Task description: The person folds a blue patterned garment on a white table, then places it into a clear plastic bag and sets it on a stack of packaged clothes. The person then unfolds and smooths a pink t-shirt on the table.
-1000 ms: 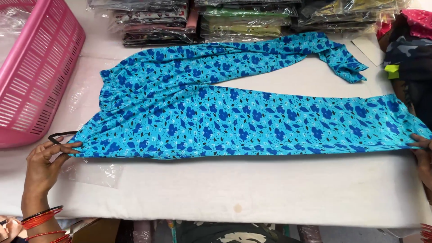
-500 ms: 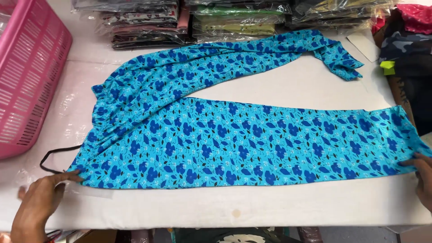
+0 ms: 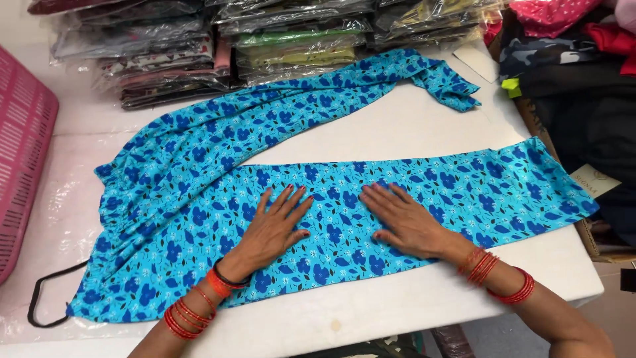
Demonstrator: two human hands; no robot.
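A pair of turquoise trousers [image 3: 199,166] with a dark blue flower print lies spread on the white table [image 3: 411,126]. One leg runs along the near edge to the right; the other angles up toward the far right. My left hand [image 3: 275,225] lies flat, fingers apart, on the near leg at the middle. Beside it, a little to the right, my right hand [image 3: 404,222] presses flat on the same leg. Both wrists carry red bangles. Neither hand grips anything.
A pink plastic basket [image 3: 23,166] stands at the left edge. Stacks of clothes in clear bags [image 3: 218,46] line the far side. More folded garments [image 3: 570,59] pile up at the right. A black cord loop [image 3: 40,298] lies at the near left.
Both hands let go of the ends of the near trouser leg and moved inward to its middle, where they now lie flat. The view shifted slightly.
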